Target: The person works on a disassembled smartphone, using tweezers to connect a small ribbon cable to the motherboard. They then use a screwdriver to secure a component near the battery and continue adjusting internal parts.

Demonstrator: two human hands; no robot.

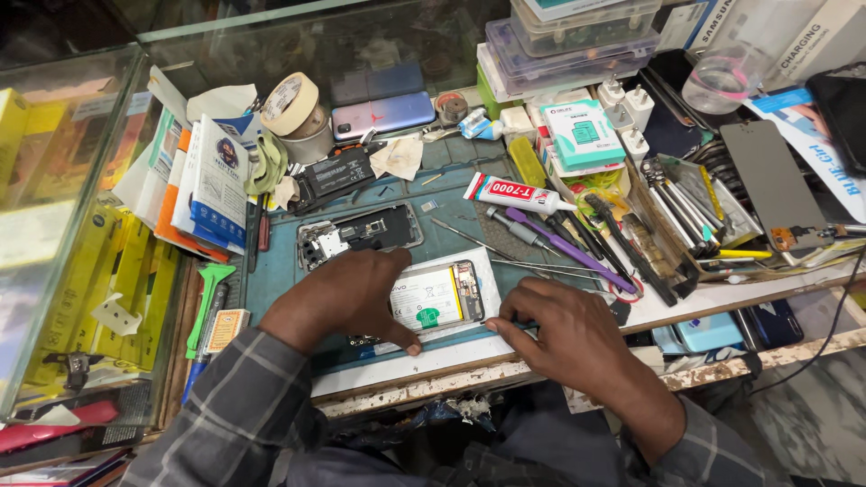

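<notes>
Our left hand presses flat, fingers spread, on the opened phone; its back cover lies off beyond. Our right hand pinches a thin tool beside it; reassembly remains, we judge.

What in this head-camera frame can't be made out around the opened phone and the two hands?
- Head view: left part of the opened phone, covered by the left hand.
- Head view: most of the thin tool at the right hand, hidden by its fingers; its kind is unclear.
- Head view: small parts inside the detached phone frame, too small.
- Head view: dark phone, cut by the right edge.
</notes>
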